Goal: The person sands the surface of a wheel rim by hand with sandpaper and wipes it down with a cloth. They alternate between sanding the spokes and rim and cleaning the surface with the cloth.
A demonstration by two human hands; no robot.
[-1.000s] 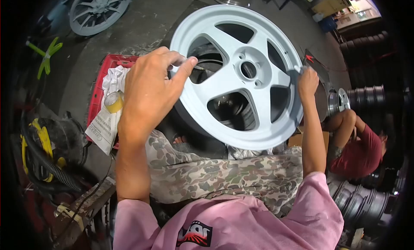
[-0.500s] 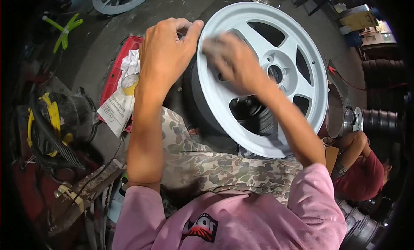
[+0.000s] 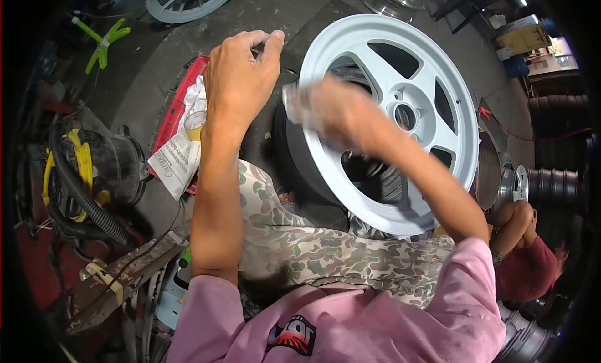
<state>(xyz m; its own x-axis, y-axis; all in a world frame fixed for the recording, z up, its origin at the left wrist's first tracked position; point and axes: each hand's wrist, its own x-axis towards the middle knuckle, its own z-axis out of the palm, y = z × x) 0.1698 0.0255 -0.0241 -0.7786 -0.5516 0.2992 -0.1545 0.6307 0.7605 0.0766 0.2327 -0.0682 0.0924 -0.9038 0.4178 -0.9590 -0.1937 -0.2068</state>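
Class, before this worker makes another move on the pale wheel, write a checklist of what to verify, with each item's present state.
1. Left hand clear of the wheel: ok, there is a gap to the rim.
2. Right hand at the wheel: ok, at its left side in the picture.
3. Pale pad flat on the rim: cannot tell, motion blur.
4. Wheel firmly supported: cannot tell, its support is mostly hidden.
5. Other person away from the wheel: ok, crouched off to the right.
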